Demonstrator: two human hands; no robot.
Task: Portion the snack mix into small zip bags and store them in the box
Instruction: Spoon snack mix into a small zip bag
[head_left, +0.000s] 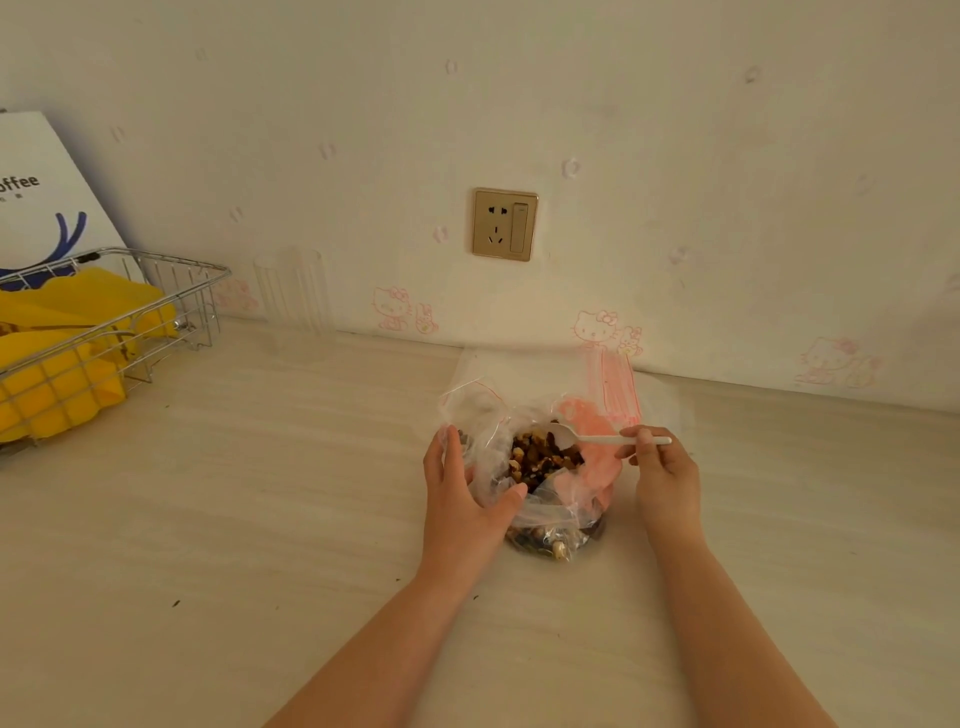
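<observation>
Warm dim light; soft focus; edges bowed

- The person is showing two bare forearms, with no sleeve reaching into view.
- The left hand (464, 496) is wearing no glove, ring or watch.
- The right hand (661, 470) is likewise wearing nothing; its nails are showing short and unpainted.

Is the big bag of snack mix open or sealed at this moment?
Open. The snack mix bag has its mouth spread wide, the left hand holds one side, and the white spoon in the right hand reaches inside.
</observation>
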